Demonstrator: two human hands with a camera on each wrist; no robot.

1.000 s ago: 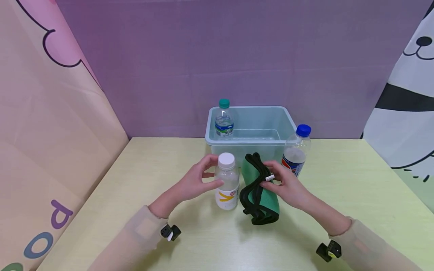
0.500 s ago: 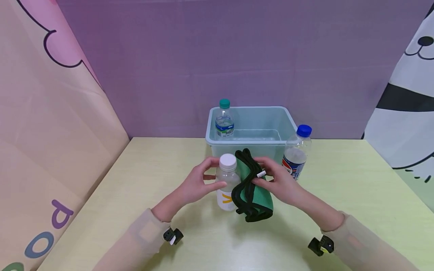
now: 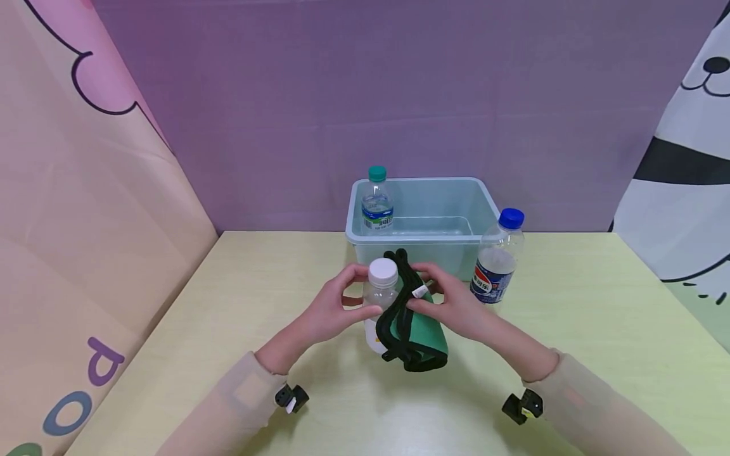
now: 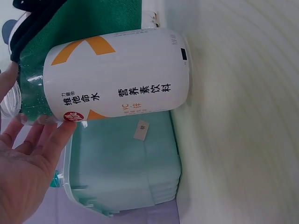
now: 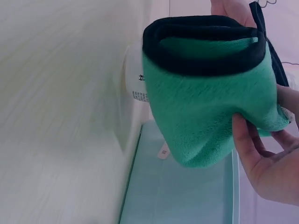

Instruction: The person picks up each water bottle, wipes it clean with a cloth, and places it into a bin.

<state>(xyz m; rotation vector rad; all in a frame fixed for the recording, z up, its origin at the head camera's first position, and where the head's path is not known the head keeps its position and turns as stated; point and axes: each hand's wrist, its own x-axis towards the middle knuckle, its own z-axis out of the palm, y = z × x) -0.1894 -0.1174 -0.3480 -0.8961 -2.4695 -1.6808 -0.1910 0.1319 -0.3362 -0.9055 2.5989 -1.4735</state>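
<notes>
Upright on the table stands a clear drink bottle (image 3: 383, 271) with a white cap and a white label marked in orange (image 4: 117, 74). My left hand (image 3: 325, 313) holds it from the left, thumb in front and fingers behind. A folded green towel (image 3: 426, 332) with black edging and a small white tag is pinched in my right hand (image 3: 459, 310). It hangs against the bottle's right side and covers part of the label in the head view. In the right wrist view the towel (image 5: 205, 102) hides most of the bottle, and my fingers (image 5: 247, 144) press into its side.
Behind the hands is a light blue plastic bin (image 3: 422, 240). A bottle with a green cap (image 3: 377, 206) stands inside at its left. Near the bin's front right corner is a Pepsi bottle (image 3: 493, 272) with a blue cap. The pale table (image 3: 274, 272) ends at a purple backdrop.
My right hand has brought the towel leftward, from beside the bottle to in front of its right side. More of the Pepsi bottle shows now. The left hand has barely moved.
</notes>
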